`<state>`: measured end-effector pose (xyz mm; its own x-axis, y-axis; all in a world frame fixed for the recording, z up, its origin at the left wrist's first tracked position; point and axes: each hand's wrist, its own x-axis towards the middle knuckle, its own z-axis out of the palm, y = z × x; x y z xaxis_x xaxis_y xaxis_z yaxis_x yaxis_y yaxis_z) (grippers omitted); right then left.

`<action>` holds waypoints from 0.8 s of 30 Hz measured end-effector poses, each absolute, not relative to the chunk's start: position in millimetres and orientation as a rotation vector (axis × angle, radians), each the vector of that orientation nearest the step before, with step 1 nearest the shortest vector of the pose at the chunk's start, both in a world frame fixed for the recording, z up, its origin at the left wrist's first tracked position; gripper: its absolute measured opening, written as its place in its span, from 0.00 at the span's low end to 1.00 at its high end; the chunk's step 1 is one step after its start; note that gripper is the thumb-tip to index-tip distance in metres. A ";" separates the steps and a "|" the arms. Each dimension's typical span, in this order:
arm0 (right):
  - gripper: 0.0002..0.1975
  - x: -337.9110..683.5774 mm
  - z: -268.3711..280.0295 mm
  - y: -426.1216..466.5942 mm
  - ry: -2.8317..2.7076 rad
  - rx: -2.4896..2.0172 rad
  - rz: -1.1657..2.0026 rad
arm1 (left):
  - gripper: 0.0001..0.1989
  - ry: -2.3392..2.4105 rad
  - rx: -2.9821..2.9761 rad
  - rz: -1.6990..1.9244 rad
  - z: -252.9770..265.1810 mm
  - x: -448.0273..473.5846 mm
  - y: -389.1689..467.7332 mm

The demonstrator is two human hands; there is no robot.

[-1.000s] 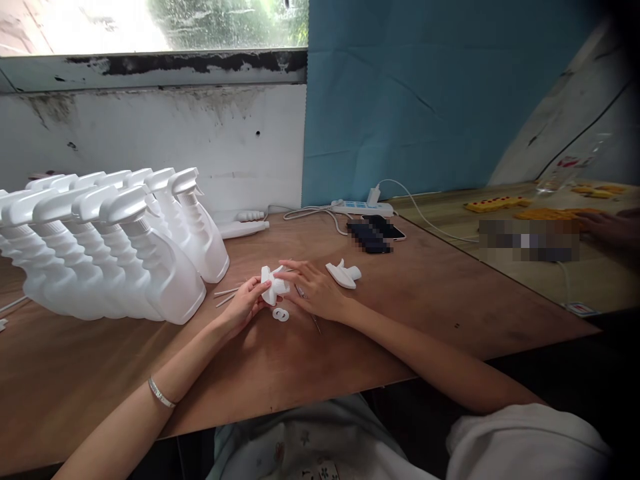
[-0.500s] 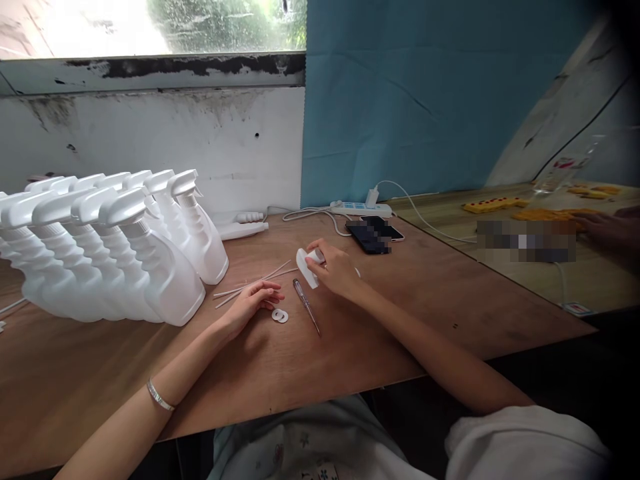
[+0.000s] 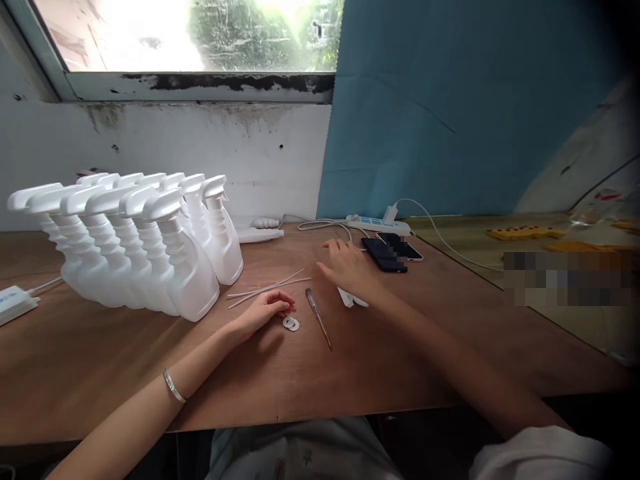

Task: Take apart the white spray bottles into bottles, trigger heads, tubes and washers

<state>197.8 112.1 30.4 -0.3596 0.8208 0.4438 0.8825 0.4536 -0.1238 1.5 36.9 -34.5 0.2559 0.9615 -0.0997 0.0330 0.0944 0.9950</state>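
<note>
My left hand (image 3: 267,312) rests on the table, its fingers loosely curled with nothing visible in them. Right by its fingertips lie overlapping white ring washers (image 3: 291,323). Several thin white tubes (image 3: 263,289) are spread behind that hand. Between my two hands lies a screwdriver (image 3: 319,318) with a clear handle, its tip towards me. My right hand (image 3: 350,270) hovers low over the table, palm down, fingers apart, holding nothing I can see. Partly hidden under its wrist is a white plastic trigger-sprayer part (image 3: 351,298).
White spray bottles (image 3: 193,273) stand in tight rows at the left. A white bottle (image 3: 260,235) lies behind them. Two phones (image 3: 385,255) and a power strip (image 3: 379,224) with cables are at the back right. A white adapter (image 3: 17,303) sits at the left edge.
My right hand has let go of the white sprayer part and spread its fingers. My left hand's fingers have curled a little more by the washers. The view has turned slightly left.
</note>
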 end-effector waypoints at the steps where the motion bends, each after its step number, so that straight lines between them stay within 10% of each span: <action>1: 0.16 185.3 35.5 113.6 -2.273 -1.323 -0.077 | 0.09 1.064 1.288 0.926 -34.8 1.0 37.0; 14: 0.38 9.4 87.3 156.6 -1.927 -1.025 0.800 | 0.22 0.936 1.661 0.667 -39.8 -12.5 43.1; 24: 0.12 -3.2 83.0 167.2 -1.694 -0.873 0.927 | 0.14 0.940 1.685 0.702 -37.0 -12.1 40.4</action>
